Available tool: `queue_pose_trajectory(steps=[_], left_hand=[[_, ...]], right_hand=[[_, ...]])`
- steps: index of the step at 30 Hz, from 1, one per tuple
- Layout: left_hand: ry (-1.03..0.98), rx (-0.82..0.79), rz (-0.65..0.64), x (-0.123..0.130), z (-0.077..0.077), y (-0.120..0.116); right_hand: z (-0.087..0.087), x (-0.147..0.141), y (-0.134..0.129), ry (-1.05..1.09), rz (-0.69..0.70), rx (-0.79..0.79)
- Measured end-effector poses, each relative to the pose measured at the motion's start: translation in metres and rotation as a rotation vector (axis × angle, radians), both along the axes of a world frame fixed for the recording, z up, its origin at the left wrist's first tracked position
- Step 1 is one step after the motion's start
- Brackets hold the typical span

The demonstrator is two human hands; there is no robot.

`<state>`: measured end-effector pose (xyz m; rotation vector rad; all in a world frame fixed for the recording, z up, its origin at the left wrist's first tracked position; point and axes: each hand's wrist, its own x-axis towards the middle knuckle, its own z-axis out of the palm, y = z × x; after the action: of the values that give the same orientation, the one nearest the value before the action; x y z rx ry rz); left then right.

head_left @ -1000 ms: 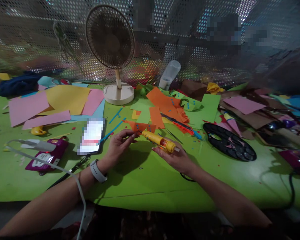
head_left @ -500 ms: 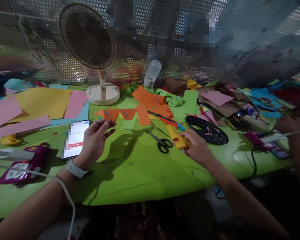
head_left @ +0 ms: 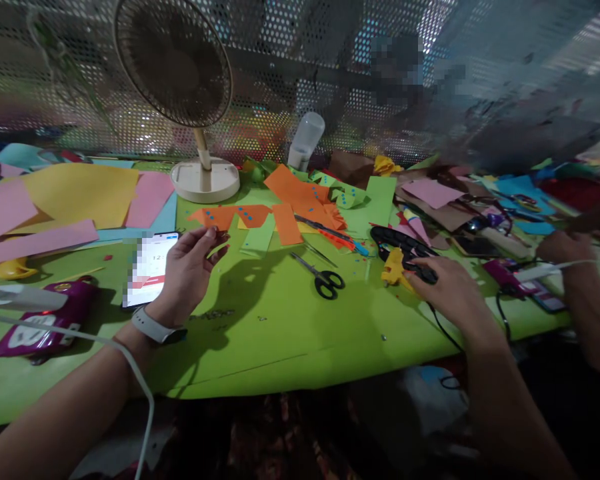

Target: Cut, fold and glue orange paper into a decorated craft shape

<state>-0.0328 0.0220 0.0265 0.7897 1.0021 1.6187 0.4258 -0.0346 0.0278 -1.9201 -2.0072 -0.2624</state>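
Observation:
My right hand (head_left: 445, 287) is closed around a yellow hot glue gun (head_left: 393, 268), with a dark cord trailing from it. It is at the near side of the black tray (head_left: 387, 237), partly covering it. My left hand (head_left: 193, 263), with a watch on the wrist, pinches thumb to fingers above the phone's right edge; something small and dark may be at the fingertips, too small to name. Just beyond lies an orange paper piece (head_left: 225, 217) with blue dots, beside a green paper strip (head_left: 260, 237). Black-handled scissors (head_left: 329, 283) lie between my hands.
A white fan (head_left: 205, 190) stands at the back left. Coloured paper sheets (head_left: 80, 193) cover the left. A phone (head_left: 153, 270) and a purple pouch-like item (head_left: 45, 327) lie near my left arm, crossed by a white cable (head_left: 130, 360). Another person's hand (head_left: 563, 250) is at far right.
My right hand has carried the yellow glue gun to the right, away from the scissors and over to the black tray. My left hand keeps its pinch, almost in place. The view has shifted slightly.

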Motion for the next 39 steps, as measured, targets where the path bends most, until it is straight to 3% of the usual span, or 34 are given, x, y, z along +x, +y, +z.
queue_pose_trajectory(steps=[2,5,8,12,14,18,22,25,29,34,39], left_hand=[[0.007,-0.005,-0.002,0.000,-0.001,0.001],[0.001,-0.011,0.008,0.000,-0.002,0.002],[-0.013,-0.018,0.010,-0.001,-0.004,0.003],[-0.014,-0.026,0.016,-0.001,-0.006,0.005],[-0.008,-0.023,0.013,-0.001,-0.007,0.005],[0.003,-0.005,0.007,-0.001,-0.008,0.005],[0.004,-0.002,0.004,-0.001,-0.008,0.004],[-0.001,0.000,0.011,-0.001,-0.008,0.004],[-0.014,0.006,0.008,-0.001,-0.007,0.004],[0.003,-0.009,0.012,-0.001,-0.007,0.004],[-0.021,-0.015,0.007,-0.001,-0.005,0.004]], right_hand=[[0.011,-0.037,0.007,0.043,0.021,0.067],[0.012,-0.097,0.030,0.094,0.159,-0.109],[-0.001,-0.136,0.057,0.078,0.191,-0.262],[-0.014,-0.145,0.078,0.099,0.181,-0.296],[-0.014,-0.139,0.080,0.211,0.152,-0.292],[-0.005,-0.137,0.077,0.705,0.143,-0.362],[0.005,-0.156,0.075,1.183,0.284,-0.529],[0.012,-0.174,0.074,1.388,0.400,-0.629],[0.011,-0.195,0.076,1.436,0.431,-0.564],[-0.006,-0.216,0.080,1.440,0.388,-0.581],[-0.016,-0.221,0.078,1.077,0.504,-0.475]])
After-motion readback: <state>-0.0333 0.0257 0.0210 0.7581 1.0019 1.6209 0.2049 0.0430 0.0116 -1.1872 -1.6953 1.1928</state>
